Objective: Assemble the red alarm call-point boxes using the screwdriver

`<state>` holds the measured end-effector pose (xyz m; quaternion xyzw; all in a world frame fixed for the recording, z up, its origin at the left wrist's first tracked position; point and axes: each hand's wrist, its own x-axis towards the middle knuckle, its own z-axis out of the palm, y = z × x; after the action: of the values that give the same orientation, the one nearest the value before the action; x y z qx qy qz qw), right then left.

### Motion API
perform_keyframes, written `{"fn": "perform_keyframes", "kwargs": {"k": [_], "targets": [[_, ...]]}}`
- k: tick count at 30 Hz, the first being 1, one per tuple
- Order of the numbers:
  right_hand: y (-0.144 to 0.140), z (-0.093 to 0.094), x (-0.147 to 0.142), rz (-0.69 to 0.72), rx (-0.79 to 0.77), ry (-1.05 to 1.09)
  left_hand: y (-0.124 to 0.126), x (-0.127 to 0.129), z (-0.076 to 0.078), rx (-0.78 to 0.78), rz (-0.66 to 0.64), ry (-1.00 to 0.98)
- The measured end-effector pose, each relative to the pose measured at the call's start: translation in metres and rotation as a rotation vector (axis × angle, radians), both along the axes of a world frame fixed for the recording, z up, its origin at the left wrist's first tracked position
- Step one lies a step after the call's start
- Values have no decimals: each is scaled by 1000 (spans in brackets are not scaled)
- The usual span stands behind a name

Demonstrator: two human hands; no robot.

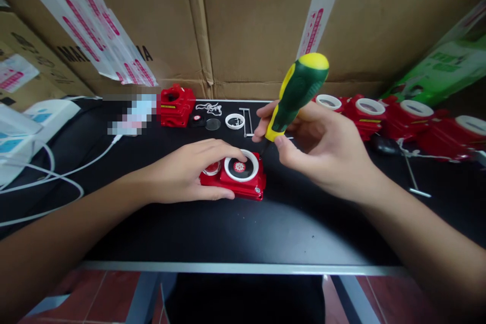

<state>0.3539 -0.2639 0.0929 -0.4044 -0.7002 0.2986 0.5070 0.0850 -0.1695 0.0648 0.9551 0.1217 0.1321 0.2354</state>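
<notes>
At frame left, white cables (pixel 41 174) trailing across a black table (pixel 243 228), pale boxes (pixel 23 126) stacked beyond. Upper left of centre, a red housing (pixel 176 105) parked beside a clear disc (pixel 213 124), a white ring (pixel 235 121) and a hex key (pixel 247 121). Dead centre, left hand (pixel 188 172) laid flat over the left end of a red toy body (pixel 237 178), fingers loosely curled, thumb along the near edge, index tip touching the white-rimmed dial (pixel 241 168), pinning it to the table. Just right and above, right hand (pixel 322 149) closed in a fingertip grip round a screwdriver (pixel 294 96), green-and-yellow handle tilted up toward upper right, dark shaft slanting down-left to the body's upper right corner; whether the tip is seated in a screw, too small to tell. Long axis of the body running left to right, right hand nearer that corner. Along right edge, a row of red units (pixel 398 116) with white caps, a second hex key (pixel 415 179) lying loose, a green carton (pixel 444 68) leaning on cardboard (pixel 246 20).
</notes>
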Motion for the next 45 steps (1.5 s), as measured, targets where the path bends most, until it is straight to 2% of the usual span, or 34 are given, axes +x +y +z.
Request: {"fn": "perform_keyframes", "kwargs": {"k": [4,12,20,31,40,45], "targets": [[-1,-3,2,14,-11,-2,0,-1,-1,-10,4,15],[7,-8,6,-165,11,-83,0,0,-1,-2,-1,-3],[5,-5,4,-105,0,38,-2,1,1,-6,14,5],[7,-10,7,-174,-6,-140,2,-1,-2,39,-29,-24],[8,-9,4,-118,-44,50,2,-2,-2,31,-4,-7],[3,0,1,-69,-56,29,1,-1,-1,20,-8,-7]]}}
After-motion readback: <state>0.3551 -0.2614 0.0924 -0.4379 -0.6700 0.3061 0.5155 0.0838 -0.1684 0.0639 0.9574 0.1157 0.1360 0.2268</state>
